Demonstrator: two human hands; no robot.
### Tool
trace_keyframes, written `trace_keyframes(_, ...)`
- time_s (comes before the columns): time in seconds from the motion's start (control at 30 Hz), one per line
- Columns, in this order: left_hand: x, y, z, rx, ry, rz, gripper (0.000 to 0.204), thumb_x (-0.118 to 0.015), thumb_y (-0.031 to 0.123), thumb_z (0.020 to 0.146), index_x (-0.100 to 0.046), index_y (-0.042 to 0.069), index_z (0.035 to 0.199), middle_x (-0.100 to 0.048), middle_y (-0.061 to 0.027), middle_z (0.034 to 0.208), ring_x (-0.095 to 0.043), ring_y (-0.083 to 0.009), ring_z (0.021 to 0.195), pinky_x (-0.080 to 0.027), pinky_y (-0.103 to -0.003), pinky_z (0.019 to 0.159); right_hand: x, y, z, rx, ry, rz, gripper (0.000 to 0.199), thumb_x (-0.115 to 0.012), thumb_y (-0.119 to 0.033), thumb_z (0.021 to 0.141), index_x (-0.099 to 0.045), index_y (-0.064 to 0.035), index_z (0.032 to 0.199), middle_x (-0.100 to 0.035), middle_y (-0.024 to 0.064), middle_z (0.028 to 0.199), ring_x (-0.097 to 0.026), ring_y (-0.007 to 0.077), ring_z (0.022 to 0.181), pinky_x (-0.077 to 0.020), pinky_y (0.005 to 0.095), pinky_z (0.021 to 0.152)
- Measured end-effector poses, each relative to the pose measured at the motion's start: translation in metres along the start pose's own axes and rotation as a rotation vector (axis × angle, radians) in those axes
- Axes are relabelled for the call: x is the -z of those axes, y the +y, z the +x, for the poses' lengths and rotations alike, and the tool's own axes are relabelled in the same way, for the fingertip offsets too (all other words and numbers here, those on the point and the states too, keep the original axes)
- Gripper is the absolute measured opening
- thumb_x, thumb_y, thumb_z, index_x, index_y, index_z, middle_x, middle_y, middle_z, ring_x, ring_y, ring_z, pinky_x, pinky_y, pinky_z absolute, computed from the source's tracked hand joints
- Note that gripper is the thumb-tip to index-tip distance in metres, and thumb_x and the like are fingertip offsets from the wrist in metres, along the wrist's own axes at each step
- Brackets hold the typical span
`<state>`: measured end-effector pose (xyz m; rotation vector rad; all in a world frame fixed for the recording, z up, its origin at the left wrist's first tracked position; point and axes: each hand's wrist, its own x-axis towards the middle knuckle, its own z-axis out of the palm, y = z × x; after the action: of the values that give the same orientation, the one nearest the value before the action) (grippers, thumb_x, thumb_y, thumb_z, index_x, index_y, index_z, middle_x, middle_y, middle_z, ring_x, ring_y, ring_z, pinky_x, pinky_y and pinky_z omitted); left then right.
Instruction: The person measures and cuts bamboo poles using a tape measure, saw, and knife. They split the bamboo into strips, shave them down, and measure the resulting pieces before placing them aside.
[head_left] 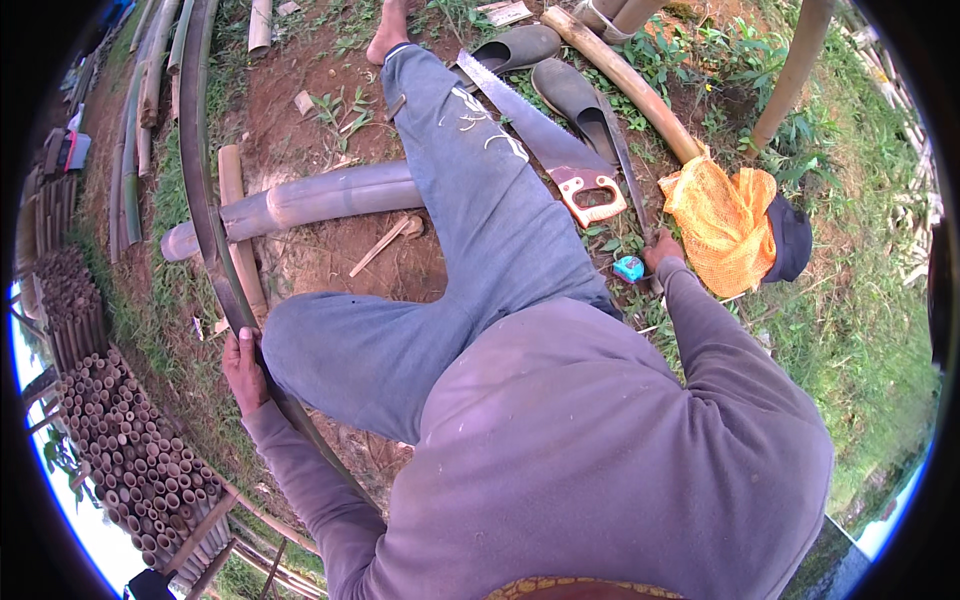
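Figure. A seated person on bare ground, legs stretched toward the upper edge of the dirt patch. The left hand (243, 368) is clenched around a long dark bamboo strip (203, 190), which curves from behind the person, past the left knee, up along the grass at the left edge of the patch. The right hand (662, 250) rests on the ground at the right edge; its fingers seem closed on the handle of a long blade (622, 160), though the grasp is partly hidden. Touching that hand lies a small blue tape measure (629, 268). A handsaw (545, 140) leans against the right leg, untouched. A thick bamboo pole (300, 205) lies across the patch under the leg, uncut. Judged from this, the strip is already split off; its trimming appears not yet begun. Stacked cut tubes (130, 450) fill the lower left.
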<state>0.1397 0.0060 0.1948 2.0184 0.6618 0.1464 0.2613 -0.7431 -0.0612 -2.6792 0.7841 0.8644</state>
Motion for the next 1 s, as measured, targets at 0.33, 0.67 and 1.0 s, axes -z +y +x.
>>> trace_keyframes(0.33,-0.015,0.097,-0.035,0.134,-0.072,-0.352,0.033,-0.049,0.036,0.11,-0.059,0.006,0.102,-0.051,-0.0001,0.064,-0.044,-0.0073,0.048,-0.038,-0.021,0.046,0.033,-0.028,-0.042,-0.034,-0.363,0.991,0.038,-0.073,-0.017,0.078,-0.055,-0.0059,0.11,-0.068,0.0176,0.081,-0.068,0.0292,0.062,-0.0579,0.0447,0.056)
trace_keyframes(0.67,-0.059,0.154,-0.026,0.033,-0.232,-0.303,0.034,-0.05,0.037,0.11,-0.059,0.006,0.1,-0.058,-0.0004,0.068,-0.054,-0.0075,0.054,-0.045,-0.022,0.051,0.134,-0.177,-0.137,0.959,0.135,1.0,0.029,-0.065,-0.003,0.095,-0.052,0.0002,0.12,-0.062,0.0035,0.096,-0.059,0.0066,0.071,-0.0535,0.0225,0.061)
trace_keyframes(1.0,-0.083,0.161,-0.022,0.058,-0.279,-0.496,0.031,-0.048,0.034,0.11,-0.058,0.005,0.102,-0.054,0.0008,0.067,-0.052,-0.0082,0.052,-0.045,-0.024,0.049,0.241,-0.39,-0.249,1.742,0.782,0.108,0.046,-0.07,-0.01,0.087,-0.059,-0.0066,0.132,-0.068,0.0164,0.1,-0.07,0.0338,0.085,-0.0575,0.0426,0.071)
